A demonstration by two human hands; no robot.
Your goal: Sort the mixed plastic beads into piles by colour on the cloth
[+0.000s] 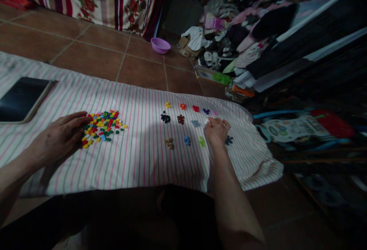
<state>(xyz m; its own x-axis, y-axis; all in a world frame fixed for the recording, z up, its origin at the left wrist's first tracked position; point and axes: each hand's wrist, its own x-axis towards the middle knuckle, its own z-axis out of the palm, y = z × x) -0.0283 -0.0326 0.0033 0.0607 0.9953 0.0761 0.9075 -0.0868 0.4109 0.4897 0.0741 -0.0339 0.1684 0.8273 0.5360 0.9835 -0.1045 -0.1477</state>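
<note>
My left hand (66, 130) rests at the left side of a mixed pile of small plastic bricks (104, 125), its fingers stretched out and touching the edge. My right hand (218, 129) is lowered among small groups sorted by colour, its fingers bent together at the cloth. Whitish bits show at its fingertips; what they grip is hidden. Just beyond it lie pink bricks (215, 113) and dark blue bricks (206, 111). Grey bricks (195, 123) and lime green bricks (202, 141) are to its left. Dark slate bricks (228, 140) lie beside its wrist, partly covered.
Yellow (168, 105), orange (182, 106), red (195, 108), black (165, 117), brown (180, 119), tan (169, 143) and blue bricks (187, 140) form loose rows on the striped cloth (137, 158). A tablet (24, 99) lies left. Beyond are a purple basin (160, 46) and piled clothes (223, 32).
</note>
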